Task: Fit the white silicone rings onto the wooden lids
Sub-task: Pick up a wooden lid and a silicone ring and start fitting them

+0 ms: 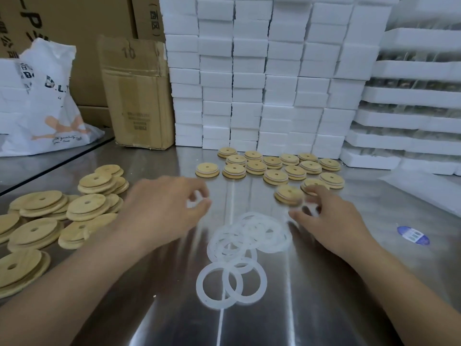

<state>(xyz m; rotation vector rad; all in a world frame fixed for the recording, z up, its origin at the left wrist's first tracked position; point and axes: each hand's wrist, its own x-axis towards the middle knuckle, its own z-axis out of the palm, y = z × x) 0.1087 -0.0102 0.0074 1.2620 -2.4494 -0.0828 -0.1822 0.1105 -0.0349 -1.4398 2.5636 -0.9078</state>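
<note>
A loose pile of white silicone rings (245,239) lies on the steel table (324,308) between my hands, with two overlapping rings (232,283) nearer me. Bare wooden lids (62,216) with centre holes are heaped at the left. Several lids fitted with rings (274,168) stand in rows at the back. My left hand (162,208) hovers left of the ring pile, blurred, its fingers loosely curled around nothing. My right hand (329,221) is spread, blurred fingertips right beside one ringed lid (287,194) at the front of the rows; I cannot tell if they touch it.
Stacks of white foam boxes (262,71) wall off the back, with foam trays (411,108) at the right. A cardboard box (137,96) and a white plastic bag (45,108) stand back left. A blue-and-white sticker (412,235) lies on the table at the right.
</note>
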